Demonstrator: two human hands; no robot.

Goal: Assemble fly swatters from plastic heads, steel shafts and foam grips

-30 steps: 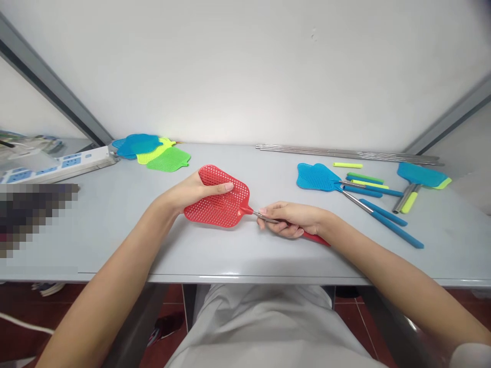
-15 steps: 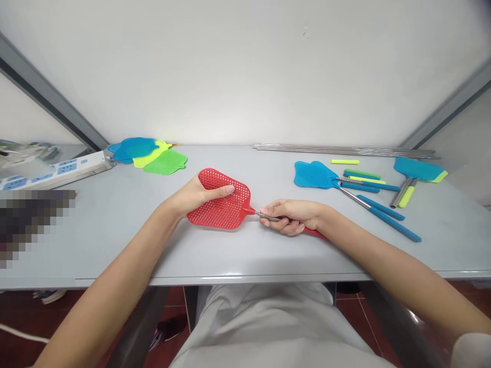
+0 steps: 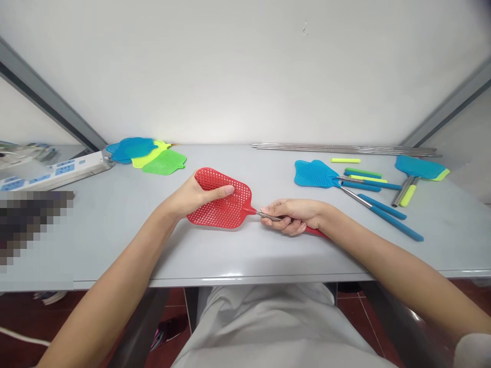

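A red fly swatter (image 3: pixel 224 207) is held level just above the table, its perforated head to the left and its metal rod to the right. My left hand (image 3: pixel 194 197) grips the head, with the thumb on top and the fingers hidden beneath. My right hand (image 3: pixel 291 215) is closed round the metal rod close to the neck of the head. A red handle (image 3: pixel 315 231) sticks out past my right palm. Beyond that hand lie blue fly swatters (image 3: pixel 315 174) with metal rods and blue handles.
Green, yellow and blue swatter heads (image 3: pixel 164 162) are piled at the back left, near a white power strip (image 3: pixel 57 171). Long metal rods (image 3: pixel 345 149) lie along the wall. Loose handle sleeves (image 3: pixel 345 160) and another blue swatter head (image 3: pixel 418 167) are at the right.
Hardly anything differs. Both hands keep their hold on the red fly swatter, and the view has shifted very slightly.
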